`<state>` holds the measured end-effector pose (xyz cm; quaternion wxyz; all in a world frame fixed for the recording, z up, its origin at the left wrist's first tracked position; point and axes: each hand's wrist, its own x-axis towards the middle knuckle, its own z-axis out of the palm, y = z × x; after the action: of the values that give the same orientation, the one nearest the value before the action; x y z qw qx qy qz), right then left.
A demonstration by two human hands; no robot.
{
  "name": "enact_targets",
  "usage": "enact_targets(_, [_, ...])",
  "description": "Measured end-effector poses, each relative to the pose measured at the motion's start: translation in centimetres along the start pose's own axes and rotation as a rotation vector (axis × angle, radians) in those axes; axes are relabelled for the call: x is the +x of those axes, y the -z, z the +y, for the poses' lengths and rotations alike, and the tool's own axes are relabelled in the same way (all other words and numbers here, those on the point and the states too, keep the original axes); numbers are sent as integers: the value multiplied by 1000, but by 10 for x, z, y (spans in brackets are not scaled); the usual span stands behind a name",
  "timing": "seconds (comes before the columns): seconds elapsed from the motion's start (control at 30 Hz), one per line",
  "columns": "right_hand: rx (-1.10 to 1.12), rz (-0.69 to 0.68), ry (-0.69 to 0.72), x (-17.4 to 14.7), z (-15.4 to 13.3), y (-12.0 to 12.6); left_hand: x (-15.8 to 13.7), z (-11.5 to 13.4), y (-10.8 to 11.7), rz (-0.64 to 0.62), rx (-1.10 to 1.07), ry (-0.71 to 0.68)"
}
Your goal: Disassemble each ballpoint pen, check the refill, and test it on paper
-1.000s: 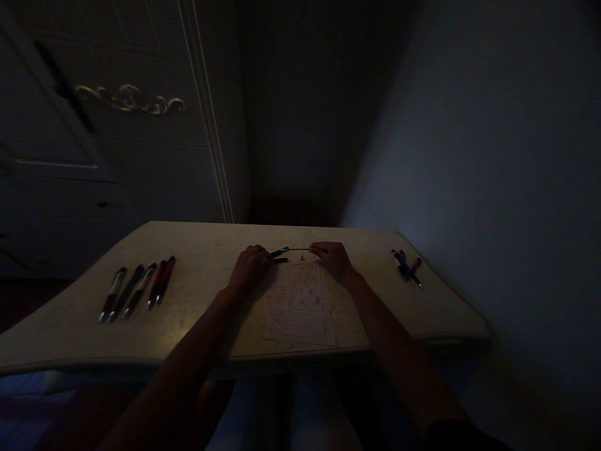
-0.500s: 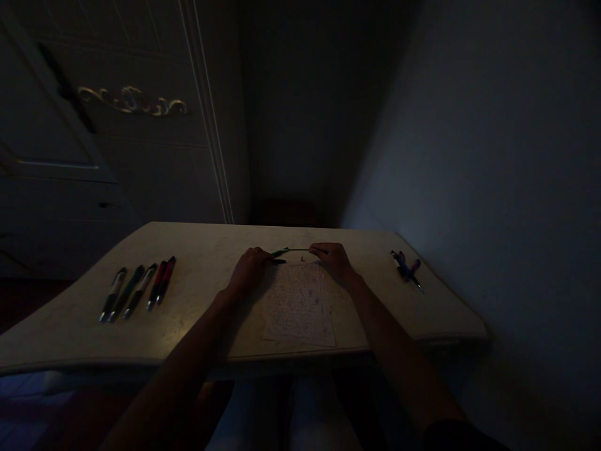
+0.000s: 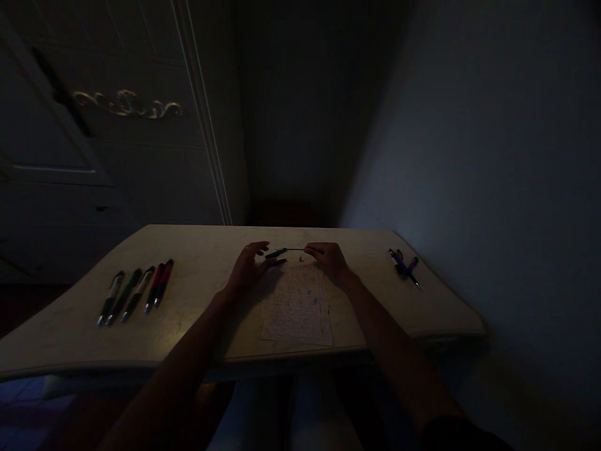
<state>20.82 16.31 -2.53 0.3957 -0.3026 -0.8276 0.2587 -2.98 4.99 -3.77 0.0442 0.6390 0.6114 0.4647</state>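
Observation:
My right hand (image 3: 331, 258) pinches the right end of a thin dark pen refill (image 3: 295, 249). The refill's left end meets a green pen part (image 3: 276, 253); whether it sits inside is too dark to tell. Left of that part, my left hand (image 3: 247, 266) has its fingers spread and apart from it. A short dark piece (image 3: 282, 260) lies at the left thumb's tip, possibly touching it. Below the hands is a paper sheet (image 3: 298, 307) covered in scribbles. A tiny bit (image 3: 301, 258) rests just above the paper's top edge.
Several assembled pens (image 3: 134, 294) lie side by side on the left of the pale table (image 3: 201, 338). Toward the right edge is a small pile of pens and parts (image 3: 404, 268). A wall (image 3: 493, 188) borders the right; a cabinet (image 3: 154, 169) stands behind on the left.
My left hand has let go of the green pen part and spread its fingers, shifting slightly left. My right hand keeps its pinch on the refill.

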Motion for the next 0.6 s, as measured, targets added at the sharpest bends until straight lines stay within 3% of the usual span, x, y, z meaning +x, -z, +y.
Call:
enact_targets(0.27, [-6, -109, 70, -4, -12, -6, 0, 9, 4, -70, -13, -63])
enact_targets(0.6, [68, -94, 51, -7, -19, -10, 1, 11, 8, -44, -83, -30])
